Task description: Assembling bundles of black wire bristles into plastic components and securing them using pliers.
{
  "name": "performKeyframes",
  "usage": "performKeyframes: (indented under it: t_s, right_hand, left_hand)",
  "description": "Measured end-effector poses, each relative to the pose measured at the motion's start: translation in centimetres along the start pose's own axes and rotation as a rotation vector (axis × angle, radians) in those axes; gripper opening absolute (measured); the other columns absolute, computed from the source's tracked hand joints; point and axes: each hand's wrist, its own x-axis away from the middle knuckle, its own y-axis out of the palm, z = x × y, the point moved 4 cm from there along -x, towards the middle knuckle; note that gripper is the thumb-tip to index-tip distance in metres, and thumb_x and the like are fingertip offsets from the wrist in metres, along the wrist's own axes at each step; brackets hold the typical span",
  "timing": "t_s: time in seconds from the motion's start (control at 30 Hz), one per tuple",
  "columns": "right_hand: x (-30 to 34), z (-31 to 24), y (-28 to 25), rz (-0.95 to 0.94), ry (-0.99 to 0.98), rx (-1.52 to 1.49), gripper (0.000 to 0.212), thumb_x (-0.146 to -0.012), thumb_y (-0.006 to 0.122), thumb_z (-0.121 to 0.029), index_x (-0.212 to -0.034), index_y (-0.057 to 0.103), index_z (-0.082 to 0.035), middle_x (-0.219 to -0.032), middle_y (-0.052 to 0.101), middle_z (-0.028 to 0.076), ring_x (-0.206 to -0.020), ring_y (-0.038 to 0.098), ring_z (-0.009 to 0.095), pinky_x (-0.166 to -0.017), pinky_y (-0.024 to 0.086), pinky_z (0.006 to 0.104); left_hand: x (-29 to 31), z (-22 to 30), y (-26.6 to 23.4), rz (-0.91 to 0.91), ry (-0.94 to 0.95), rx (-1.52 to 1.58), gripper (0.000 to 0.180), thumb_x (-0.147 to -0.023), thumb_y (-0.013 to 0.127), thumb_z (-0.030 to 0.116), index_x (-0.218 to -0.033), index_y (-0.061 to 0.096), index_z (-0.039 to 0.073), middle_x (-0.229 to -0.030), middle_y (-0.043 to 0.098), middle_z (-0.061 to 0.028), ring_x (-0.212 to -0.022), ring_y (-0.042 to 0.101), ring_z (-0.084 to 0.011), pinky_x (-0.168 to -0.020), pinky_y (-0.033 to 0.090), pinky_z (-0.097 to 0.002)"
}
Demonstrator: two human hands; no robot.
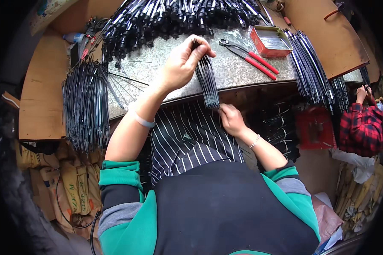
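Over the front edge of the grey table, my left hand [184, 61] is closed around the upper end of a bundle of thin dark metal rods [207, 83]. The rods fan slightly and hang down toward my lap. At their lower tips, the fingers of my right hand [232, 120] are pinched together on the bundle's corner. My palm partly hides what lies in that pinch. Beneath both hands is my black-and-white striped apron [193, 131].
Red-handled pliers [253, 61] and a red tin [270, 41] lie right of my left hand. Rod bundles overhang the table at left [86, 106] and right [312, 70]. Black-collared rods [166, 19] heap at the back. A red crate [315, 127] and a person in plaid [361, 127] are right.
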Motion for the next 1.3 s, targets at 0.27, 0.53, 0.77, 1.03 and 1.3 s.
performKeyframes:
  t_s: [0.27, 0.53, 0.77, 1.03, 1.3]
  right_hand:
    - [-4.4, -2.7, -6.6, -0.543, 0.651, -0.342, 0.018, -0.083, 0.06, -0.015, -0.089, 0.065, 0.001, -0.067, 0.063, 0.014, -0.064, 0.063, 0.021, -0.061, 0.049, 0.0288]
    - [-13.5, -1.9, -4.5, -0.017, -0.214, 0.061, 0.018, -0.074, 0.066, -0.009, -0.091, 0.065, -0.002, -0.082, 0.062, 0.01, -0.07, 0.063, 0.023, -0.061, 0.049, 0.03]
    - [-13.7, -1.4, -3.5, -0.039, -0.243, -0.091, 0.018, -0.073, 0.066, -0.007, -0.091, 0.066, -0.007, -0.085, 0.063, 0.009, -0.076, 0.063, 0.025, -0.067, 0.051, 0.0313]
    - [-14.0, -1.3, -2.9, -0.126, -0.176, -0.116, 0.015, -0.074, 0.066, -0.008, -0.089, 0.068, -0.011, -0.087, 0.063, 0.005, -0.076, 0.063, 0.023, -0.066, 0.05, 0.0313]
    - [-13.9, -0.9, -4.3, -0.276, -0.177, -0.141, 0.026, -0.069, 0.063, -0.005, -0.095, 0.066, -0.004, -0.09, 0.063, 0.011, -0.08, 0.063, 0.025, -0.07, 0.05, 0.0313]
  left_hand:
    - [3.5, -0.5, -0.4, 0.047, 0.165, -0.756, 0.014, -0.082, 0.06, 0.009, -0.096, 0.064, 0.008, -0.089, 0.057, -0.0087, -0.081, 0.057, -0.0232, -0.077, 0.044, -0.031]
    - [3.5, -0.6, 0.1, 0.125, 0.079, -0.522, 0.032, -0.075, 0.068, 0.004, -0.106, 0.064, 0.009, -0.086, 0.057, -0.0072, -0.074, 0.058, -0.017, -0.063, 0.047, -0.0263]
    - [3.5, -0.7, -0.1, 0.154, 0.168, -0.539, 0.031, -0.07, 0.07, -0.003, -0.1, 0.066, 0.006, -0.084, 0.057, -0.0078, -0.072, 0.059, -0.0153, -0.062, 0.049, -0.025]
    - [5.1, 0.7, -1.0, 0.398, 0.481, -0.335, 0.039, -0.06, 0.079, 0.012, -0.097, 0.065, 0.01, -0.089, 0.052, -0.0088, -0.088, 0.055, -0.0214, -0.069, 0.048, -0.0274]
    - [3.6, 0.5, 1.7, -0.115, 0.397, -0.433, 0.031, -0.071, 0.064, -0.002, -0.101, 0.068, 0.008, -0.109, 0.06, -0.0131, -0.099, 0.06, -0.0264, -0.085, 0.049, -0.0352]
